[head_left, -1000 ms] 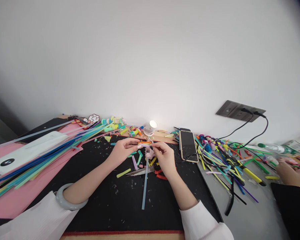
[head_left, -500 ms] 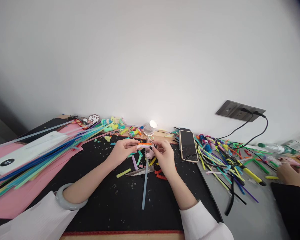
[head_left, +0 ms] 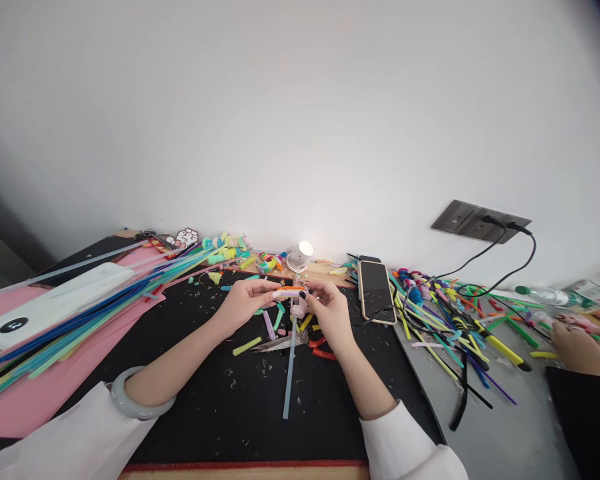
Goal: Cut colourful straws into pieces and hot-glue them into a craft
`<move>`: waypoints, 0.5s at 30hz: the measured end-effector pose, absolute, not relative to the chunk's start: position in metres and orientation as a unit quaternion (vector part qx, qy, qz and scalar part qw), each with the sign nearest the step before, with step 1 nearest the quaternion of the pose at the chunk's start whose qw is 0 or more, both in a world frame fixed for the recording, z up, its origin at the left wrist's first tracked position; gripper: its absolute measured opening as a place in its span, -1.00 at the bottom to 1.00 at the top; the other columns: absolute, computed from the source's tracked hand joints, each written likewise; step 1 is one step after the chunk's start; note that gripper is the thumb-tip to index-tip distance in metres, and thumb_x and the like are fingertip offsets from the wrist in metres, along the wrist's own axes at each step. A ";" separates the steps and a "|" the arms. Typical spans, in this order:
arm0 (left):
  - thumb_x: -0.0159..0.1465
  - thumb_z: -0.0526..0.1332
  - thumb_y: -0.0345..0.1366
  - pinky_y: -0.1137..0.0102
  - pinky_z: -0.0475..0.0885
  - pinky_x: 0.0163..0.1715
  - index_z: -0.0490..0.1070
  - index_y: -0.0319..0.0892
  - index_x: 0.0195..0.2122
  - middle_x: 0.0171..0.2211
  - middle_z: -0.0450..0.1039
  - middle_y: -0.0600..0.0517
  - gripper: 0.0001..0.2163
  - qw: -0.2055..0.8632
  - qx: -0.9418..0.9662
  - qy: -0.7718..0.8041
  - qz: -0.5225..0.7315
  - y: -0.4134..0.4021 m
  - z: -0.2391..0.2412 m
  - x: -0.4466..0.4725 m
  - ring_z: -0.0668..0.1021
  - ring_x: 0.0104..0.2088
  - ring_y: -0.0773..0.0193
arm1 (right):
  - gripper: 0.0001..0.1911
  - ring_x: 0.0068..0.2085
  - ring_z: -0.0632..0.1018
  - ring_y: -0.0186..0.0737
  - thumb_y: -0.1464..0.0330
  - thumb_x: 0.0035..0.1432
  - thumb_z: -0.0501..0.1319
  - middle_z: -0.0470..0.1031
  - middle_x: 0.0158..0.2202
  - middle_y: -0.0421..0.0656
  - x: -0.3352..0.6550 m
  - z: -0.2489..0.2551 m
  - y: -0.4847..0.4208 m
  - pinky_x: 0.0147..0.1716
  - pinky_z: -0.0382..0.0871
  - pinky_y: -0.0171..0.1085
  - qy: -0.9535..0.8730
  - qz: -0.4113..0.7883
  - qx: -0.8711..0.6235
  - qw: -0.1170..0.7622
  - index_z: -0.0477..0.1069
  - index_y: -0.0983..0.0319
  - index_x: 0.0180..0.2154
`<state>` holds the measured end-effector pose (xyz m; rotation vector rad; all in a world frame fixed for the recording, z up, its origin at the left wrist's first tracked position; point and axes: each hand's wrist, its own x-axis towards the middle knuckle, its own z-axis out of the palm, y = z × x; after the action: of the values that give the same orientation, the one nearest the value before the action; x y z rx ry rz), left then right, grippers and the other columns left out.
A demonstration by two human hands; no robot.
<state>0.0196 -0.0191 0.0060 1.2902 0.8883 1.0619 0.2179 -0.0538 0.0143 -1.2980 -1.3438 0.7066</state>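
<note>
Soft light; white wall (head_left: 300, 127) brightest mid-frame; dim left edge; distorted margins

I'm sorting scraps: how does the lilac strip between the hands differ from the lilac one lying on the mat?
The held strip runs nearly level across the picture; the loose strip slants steeply. An orange piece shows along the held strip; a teal piece lies beside the loose strip. Both look narrow and lilac.
</note>
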 end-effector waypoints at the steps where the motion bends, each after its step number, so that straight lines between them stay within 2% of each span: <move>1: -0.03 0.46 -0.02 0.15 0.58 -0.10 0.62 -0.19 -0.25 -0.24 0.66 -0.06 -0.60 0.587 0.551 0.379 0.456 -0.019 0.006 0.020 0.66 -0.20 0.05 | -0.75 -0.35 0.47 -0.21 0.26 -0.02 0.32 0.47 -0.37 -0.15 0.218 0.014 -0.054 -0.38 0.42 -0.26 -0.560 0.310 -0.545 0.542 0.52 0.22 -0.26; 6: -0.04 0.47 -0.02 0.16 0.57 -0.07 0.63 -0.19 -0.25 -0.24 0.67 -0.06 -0.59 0.599 0.542 0.378 0.452 -0.020 0.008 0.020 0.66 -0.19 0.05 | -0.70 -0.34 0.50 -0.20 0.23 -0.03 0.34 0.53 -0.36 -0.14 0.218 0.011 -0.052 -0.35 0.45 -0.24 -0.532 0.372 -0.529 0.546 0.51 0.22 -0.24; 11: -0.07 0.48 -0.01 0.16 0.57 -0.06 0.63 -0.18 -0.25 -0.26 0.67 -0.05 -0.57 0.608 0.532 0.378 0.451 -0.022 0.009 0.020 0.66 -0.19 0.05 | -0.64 -0.23 0.56 -0.14 0.17 -0.02 0.35 0.59 -0.20 -0.05 0.219 0.014 -0.053 -0.31 0.46 -0.23 -0.519 0.418 -0.508 0.545 0.52 0.23 -0.20; 15: -0.11 0.50 -0.01 0.16 0.57 -0.06 0.63 -0.18 -0.27 -0.28 0.67 -0.03 -0.57 0.615 0.523 0.382 0.450 -0.022 0.008 0.020 0.66 -0.19 0.06 | -0.65 -0.24 0.58 -0.13 0.15 0.00 0.34 0.61 -0.21 -0.06 0.219 0.017 -0.053 -0.35 0.44 -0.26 -0.515 0.426 -0.512 0.539 0.55 0.23 -0.22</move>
<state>0.0204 -0.0217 0.0077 1.2049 0.8805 1.0381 0.2189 -0.0534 0.0169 -1.2188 -1.2251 1.0141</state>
